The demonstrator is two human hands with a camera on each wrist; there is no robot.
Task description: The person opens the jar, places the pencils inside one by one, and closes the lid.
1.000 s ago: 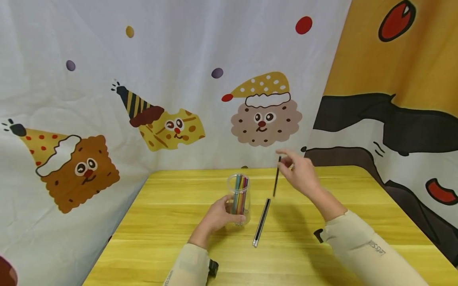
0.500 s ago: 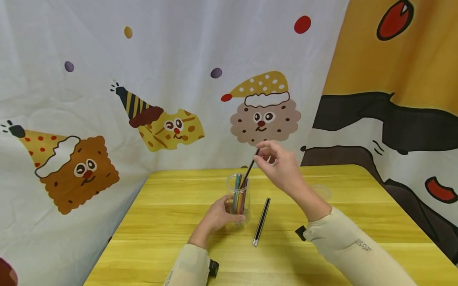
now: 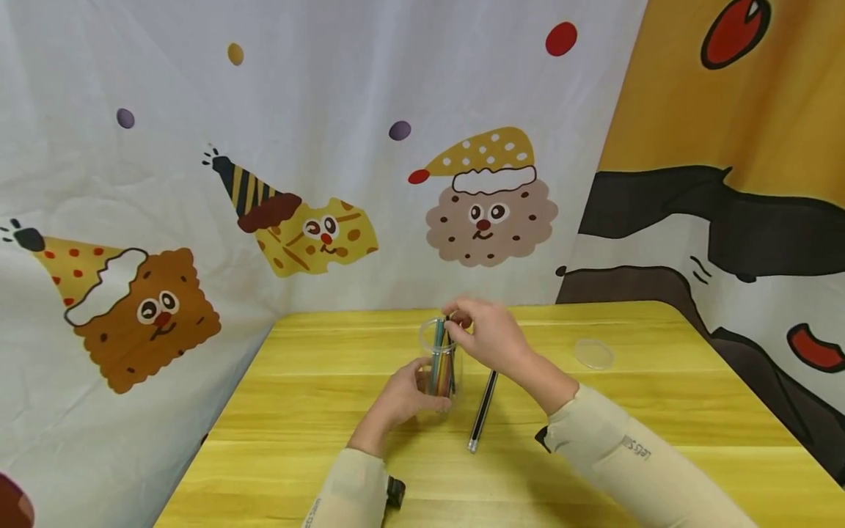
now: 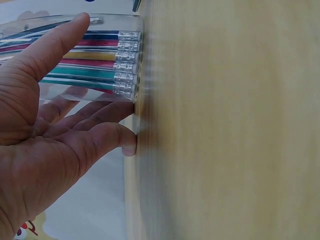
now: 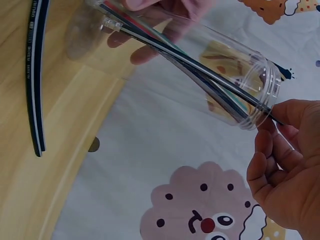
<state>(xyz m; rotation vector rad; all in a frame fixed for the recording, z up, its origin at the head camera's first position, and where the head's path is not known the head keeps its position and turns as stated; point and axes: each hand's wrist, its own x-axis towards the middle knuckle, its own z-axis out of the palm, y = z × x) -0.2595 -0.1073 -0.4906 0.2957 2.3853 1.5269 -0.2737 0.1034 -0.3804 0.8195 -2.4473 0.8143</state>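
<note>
A clear plastic jar (image 5: 150,92) stands upright on the table, holding several pencils (image 4: 100,57) in blue, red, yellow and green, their silver eraser ends at the bottom. My left hand (image 3: 399,396) grips it low down, thumb on one side and fingers round the other. Over the jar's mouth, my right hand (image 3: 491,334) pinches the top end of a black pencil (image 5: 192,65). Most of that pencil is inside the jar, slanting past the others, with its eraser end near the bottom. Right of the jar lie two black striped pencils (image 3: 484,411) side by side.
A clear round lid (image 3: 594,354) lies on the yellow wood-grain table (image 3: 660,411), right of the right hand. Behind the table hangs a white curtain (image 3: 343,88) printed with cartoon biscuits and cheese.
My right hand has moved left and down with the black pencil, bringing it from above the table into the jar. The left hand has stayed on the jar. The round lid has come into sight.
</note>
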